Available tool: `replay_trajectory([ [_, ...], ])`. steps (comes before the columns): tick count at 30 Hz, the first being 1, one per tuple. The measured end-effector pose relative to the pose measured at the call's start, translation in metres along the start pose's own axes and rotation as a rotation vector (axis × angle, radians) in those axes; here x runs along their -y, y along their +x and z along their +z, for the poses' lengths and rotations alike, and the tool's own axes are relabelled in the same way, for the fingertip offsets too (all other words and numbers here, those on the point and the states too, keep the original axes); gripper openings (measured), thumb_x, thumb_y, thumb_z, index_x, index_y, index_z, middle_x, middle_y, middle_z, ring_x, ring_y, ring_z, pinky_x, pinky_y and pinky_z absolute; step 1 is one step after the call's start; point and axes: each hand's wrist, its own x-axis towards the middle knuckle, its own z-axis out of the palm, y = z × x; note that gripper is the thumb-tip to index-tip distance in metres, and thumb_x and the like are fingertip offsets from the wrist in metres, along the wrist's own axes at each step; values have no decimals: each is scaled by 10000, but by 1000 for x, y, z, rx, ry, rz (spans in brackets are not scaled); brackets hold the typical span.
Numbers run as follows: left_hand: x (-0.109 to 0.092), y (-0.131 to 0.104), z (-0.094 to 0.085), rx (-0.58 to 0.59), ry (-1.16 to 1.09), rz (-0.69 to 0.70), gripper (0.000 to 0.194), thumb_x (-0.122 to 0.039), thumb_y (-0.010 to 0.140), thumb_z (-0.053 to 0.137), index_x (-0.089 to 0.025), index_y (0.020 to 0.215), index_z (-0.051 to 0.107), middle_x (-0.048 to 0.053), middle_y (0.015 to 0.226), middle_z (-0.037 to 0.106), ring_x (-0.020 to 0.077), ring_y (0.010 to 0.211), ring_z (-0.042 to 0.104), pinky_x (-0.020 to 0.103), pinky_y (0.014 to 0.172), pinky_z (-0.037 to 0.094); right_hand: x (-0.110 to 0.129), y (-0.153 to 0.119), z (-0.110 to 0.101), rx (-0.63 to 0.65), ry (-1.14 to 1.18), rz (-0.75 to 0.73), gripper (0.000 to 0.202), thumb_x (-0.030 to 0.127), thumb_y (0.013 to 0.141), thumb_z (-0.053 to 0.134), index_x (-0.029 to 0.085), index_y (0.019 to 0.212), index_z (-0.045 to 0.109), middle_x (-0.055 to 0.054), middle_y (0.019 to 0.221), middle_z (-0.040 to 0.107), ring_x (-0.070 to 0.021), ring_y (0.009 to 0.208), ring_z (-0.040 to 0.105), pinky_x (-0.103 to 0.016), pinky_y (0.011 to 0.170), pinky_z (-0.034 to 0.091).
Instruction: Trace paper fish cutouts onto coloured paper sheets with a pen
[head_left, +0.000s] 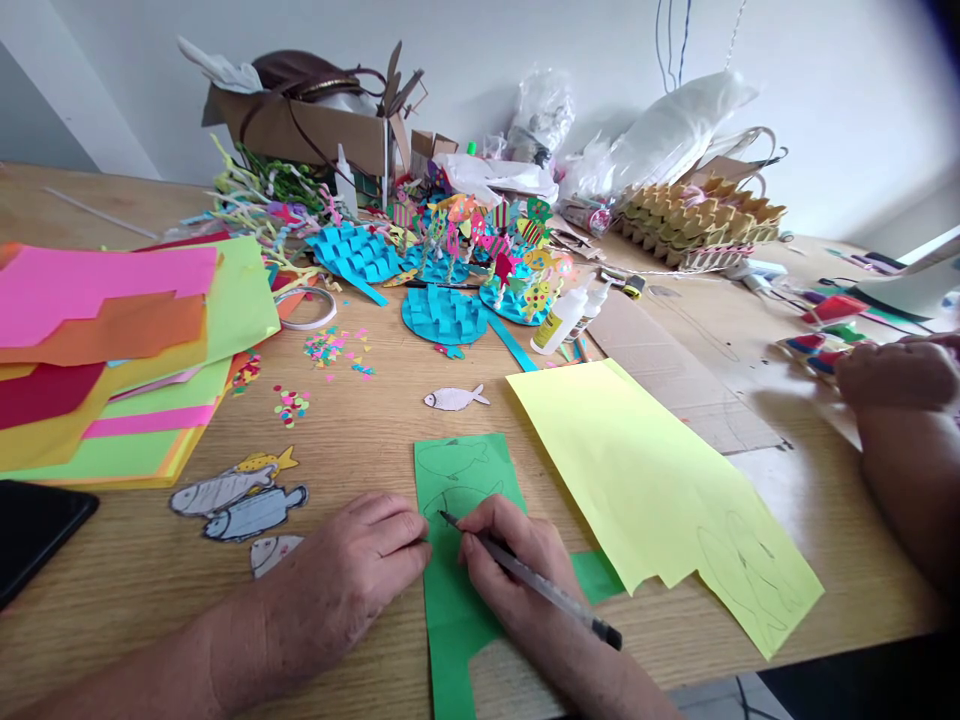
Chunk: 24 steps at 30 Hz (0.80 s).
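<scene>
My right hand (514,560) grips a pen (536,582) with a clear barrel and dark end. Its tip touches the green paper (461,600), at a fish outline drawn there. A second fish outline lies above it on the same sheet. My left hand (371,550) rests palm down at the sheet's left edge, fingers bent and lying on the table, holding nothing. Beside it lie cut-out fish: a grey-blue one (255,513), a whitish one (217,492), a yellow one (279,461) and one partly under my hand. Beyond the green sheet lies a pale fish cutout (455,398).
Yellow paper (637,470) with pencilled shapes lies right, near cardboard (675,370). Coloured sheets (97,300) and a black device (41,535) are left. Glue bottles (559,320), blue woven paper pieces (445,315) and egg trays (697,225) stand behind. Another person's hand (896,375) is right.
</scene>
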Motion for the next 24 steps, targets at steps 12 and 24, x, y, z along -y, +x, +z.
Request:
replay_trajectory([
  [12,1,-1,1,-8,18,-7,422,-193,1010,211,-144,968,628,66,906,606,198,843,521,335,755,472,-1,1,0,-1,11,-5,97,117,764,484,187,729,541,64,523,520,-76,447,468,-156,442,344],
  [24,-1,1,-1,10,-1,-19,393,-188,1008,246,-135,951,632,62,875,597,194,816,514,328,724,474,0,1,1,11,11,-1,102,117,759,477,193,715,529,61,525,530,-77,443,469,-161,442,342],
])
